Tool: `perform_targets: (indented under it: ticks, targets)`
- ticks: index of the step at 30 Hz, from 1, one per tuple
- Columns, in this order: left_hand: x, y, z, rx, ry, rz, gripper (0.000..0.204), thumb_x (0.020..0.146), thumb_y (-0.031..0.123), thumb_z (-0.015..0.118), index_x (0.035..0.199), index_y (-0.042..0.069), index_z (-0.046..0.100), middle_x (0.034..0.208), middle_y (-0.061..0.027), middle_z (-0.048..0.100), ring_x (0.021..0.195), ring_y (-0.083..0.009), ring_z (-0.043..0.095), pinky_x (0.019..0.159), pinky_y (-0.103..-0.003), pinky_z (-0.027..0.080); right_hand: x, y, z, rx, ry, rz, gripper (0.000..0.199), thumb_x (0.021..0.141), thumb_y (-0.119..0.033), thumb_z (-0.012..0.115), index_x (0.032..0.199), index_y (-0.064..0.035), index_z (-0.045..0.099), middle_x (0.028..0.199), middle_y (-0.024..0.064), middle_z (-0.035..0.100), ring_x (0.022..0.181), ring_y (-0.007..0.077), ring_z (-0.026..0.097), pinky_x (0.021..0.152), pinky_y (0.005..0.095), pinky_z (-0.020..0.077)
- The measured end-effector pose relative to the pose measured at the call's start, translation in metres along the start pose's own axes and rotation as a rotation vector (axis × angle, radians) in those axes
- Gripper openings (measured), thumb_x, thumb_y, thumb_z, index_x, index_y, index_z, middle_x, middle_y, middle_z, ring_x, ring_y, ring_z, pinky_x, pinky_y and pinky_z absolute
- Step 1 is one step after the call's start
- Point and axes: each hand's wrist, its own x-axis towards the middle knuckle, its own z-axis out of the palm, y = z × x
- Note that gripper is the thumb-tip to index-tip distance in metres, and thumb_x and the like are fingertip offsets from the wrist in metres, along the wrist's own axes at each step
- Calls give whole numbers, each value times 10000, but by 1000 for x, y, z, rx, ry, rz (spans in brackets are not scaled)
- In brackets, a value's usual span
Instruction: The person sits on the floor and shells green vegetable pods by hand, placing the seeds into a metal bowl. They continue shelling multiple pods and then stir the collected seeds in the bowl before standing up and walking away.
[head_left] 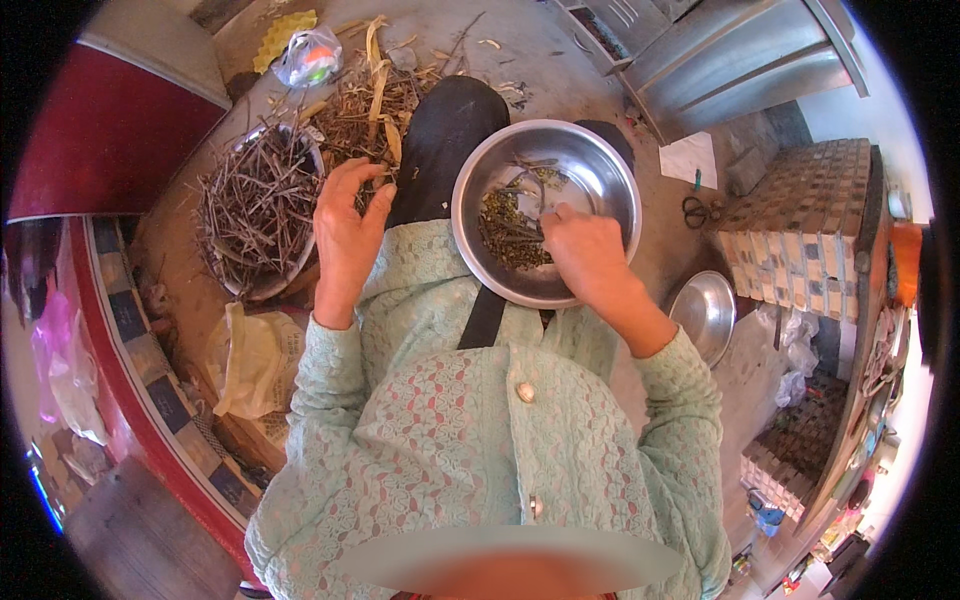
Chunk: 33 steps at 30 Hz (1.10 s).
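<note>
A shiny steel bowl [610, 170] rests on my lap. Small green and brown beans [512, 228] lie in its left side, with a few dark, thin dry pods among them. My right hand [588, 250] reaches into the bowl, fingers curled together and pointing down at the beans; what they pinch is hidden. My left hand [350, 225] hovers left of my knee, its thumb apart from the fingers and nothing visible in it. Beside it stands a basin heaped with dry brown pods [258, 205]. Just beyond lies a loose heap of stalks and husks [362, 115].
A second steel bowl [704, 312] sits on the floor at right, near scissors [695, 211] and a brick-patterned block [795, 225]. A plastic bag [308, 58] lies at the far left, and a yellowish bag [250, 360] is by my left elbow. A metal cabinet [735, 65] stands far right.
</note>
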Motion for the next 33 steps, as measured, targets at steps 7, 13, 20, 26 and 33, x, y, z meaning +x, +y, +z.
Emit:
perform_targets:
  ticks: [7, 13, 20, 26, 33]
  targets:
    - [-2, 31, 17, -559, -154, -108, 96, 843, 17, 612, 928, -13, 646, 910, -45, 628, 821, -90, 571, 733, -228, 466, -16, 20, -26, 746, 137, 121, 106, 794, -68, 646, 807, -5, 562, 705, 64, 601, 554, 127, 573, 511, 260, 452]
    - [-6, 68, 51, -826, -459, -124, 154, 830, 54, 652, 971, -5, 638, 857, 3, 627, 814, -67, 556, 738, -226, 462, -19, 9, -22, 1389, 113, 263, 109, 835, -96, 649, 808, -20, 576, 610, -16, 532, 537, 48, 503, 494, 221, 419]
    - [-14, 74, 70, -1003, -584, -208, 78, 838, 62, 651, 868, -3, 620, 780, 12, 614, 733, -53, 538, 669, -213, 455, -21, 0, -16, 1145, 192, 179, 128, 814, -56, 664, 772, -10, 553, 646, -4, 544, 576, 31, 502, 506, 195, 411]
    - [-19, 83, 72, -971, -510, -274, 92, 850, 54, 612, 796, -18, 595, 714, -12, 575, 671, -50, 501, 581, -212, 420, -21, -8, -16, 1011, 269, 179, 139, 784, -21, 667, 771, -7, 530, 615, 35, 524, 564, 41, 470, 507, 213, 398]
    - [-25, 74, 86, -904, -489, -226, 81, 853, 44, 599, 803, -19, 589, 701, -14, 560, 660, -60, 491, 582, -223, 417, -20, -16, -4, 924, 377, 195, 187, 761, -61, 676, 769, -31, 492, 655, 140, 548, 545, 235, 561, 511, 310, 434]
